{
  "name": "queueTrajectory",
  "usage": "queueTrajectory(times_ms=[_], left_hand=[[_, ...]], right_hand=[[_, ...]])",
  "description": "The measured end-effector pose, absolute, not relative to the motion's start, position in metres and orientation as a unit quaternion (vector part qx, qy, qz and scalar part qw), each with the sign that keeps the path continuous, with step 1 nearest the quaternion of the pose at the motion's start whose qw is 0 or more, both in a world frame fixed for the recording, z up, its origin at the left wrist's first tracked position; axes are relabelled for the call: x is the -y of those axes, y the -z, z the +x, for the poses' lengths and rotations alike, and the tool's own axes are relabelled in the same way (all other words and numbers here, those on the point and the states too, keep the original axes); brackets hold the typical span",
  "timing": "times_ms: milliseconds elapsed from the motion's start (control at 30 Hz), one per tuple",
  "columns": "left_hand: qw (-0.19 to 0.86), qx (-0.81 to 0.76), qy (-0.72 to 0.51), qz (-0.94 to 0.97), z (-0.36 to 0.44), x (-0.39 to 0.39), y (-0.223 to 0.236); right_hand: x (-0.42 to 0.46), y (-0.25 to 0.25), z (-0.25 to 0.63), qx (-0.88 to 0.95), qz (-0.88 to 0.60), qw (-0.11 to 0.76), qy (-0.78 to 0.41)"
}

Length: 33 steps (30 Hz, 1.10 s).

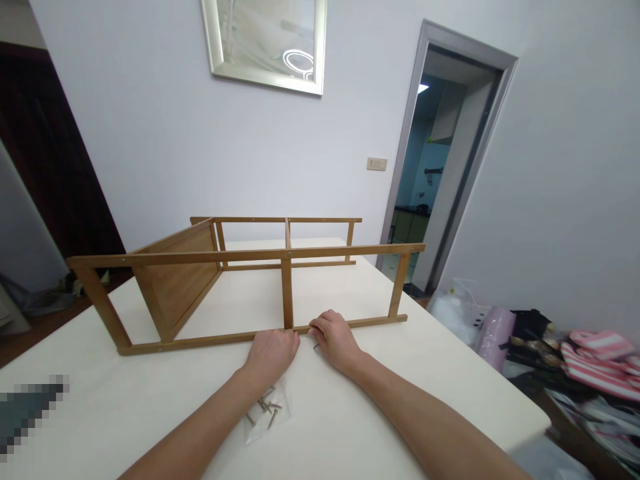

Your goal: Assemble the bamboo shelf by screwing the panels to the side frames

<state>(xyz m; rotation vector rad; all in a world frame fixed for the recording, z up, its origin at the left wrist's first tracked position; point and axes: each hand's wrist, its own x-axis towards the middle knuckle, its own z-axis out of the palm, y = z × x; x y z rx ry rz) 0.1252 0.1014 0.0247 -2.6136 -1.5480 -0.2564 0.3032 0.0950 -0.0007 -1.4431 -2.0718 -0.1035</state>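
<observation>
A slatless wooden frame (247,255) rests on the white table (400,393), its long axis running from the left edge towards the right edge. Its flat panel (183,270) stands at the left end. Further right, the left hand (273,350) is clasped over the near lower rail (210,341), just left of the middle upright (287,290). Below that wrist, nearer the surface's front, lies a clear packet (284,403) with loose screws (273,419). The joint of upright and rail sits between both hands, ahead of the wrists, the left one nearer it. The right hand (335,340) is curled at the rail just right of the joint; a bent metal piece (316,347) peeks from beneath, but its hidden fingertips leave me unable to tell what they grasp.
</observation>
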Motion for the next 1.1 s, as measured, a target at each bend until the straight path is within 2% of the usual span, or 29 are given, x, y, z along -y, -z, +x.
queueTrajectory(times_ms=[167,367,533,767,1000,1100], left_hand=[[0.013,0.496,0.123,-0.859,0.118,-0.102,-0.026],[0.005,0.484,0.25,-0.839,0.101,-0.111,-0.027],[-0.043,0.469,0.317,-0.823,0.093,-0.114,-0.028],[-0.094,0.458,0.359,-0.808,0.094,-0.113,-0.027],[-0.106,0.483,0.385,-0.78,0.089,-0.122,-0.022],[-0.116,0.495,0.39,-0.768,0.086,-0.128,-0.018]], right_hand=[[-0.095,0.0,0.303,0.78,-0.551,0.295,0.034],[-0.094,-0.005,0.303,0.779,-0.563,0.274,0.026],[-0.093,-0.009,0.302,0.776,-0.569,0.27,0.016],[-0.096,-0.011,0.302,0.775,-0.577,0.257,-0.016],[-0.087,-0.033,0.309,0.728,-0.6,0.331,-0.006],[-0.077,-0.046,0.311,0.717,-0.635,0.289,-0.008]])
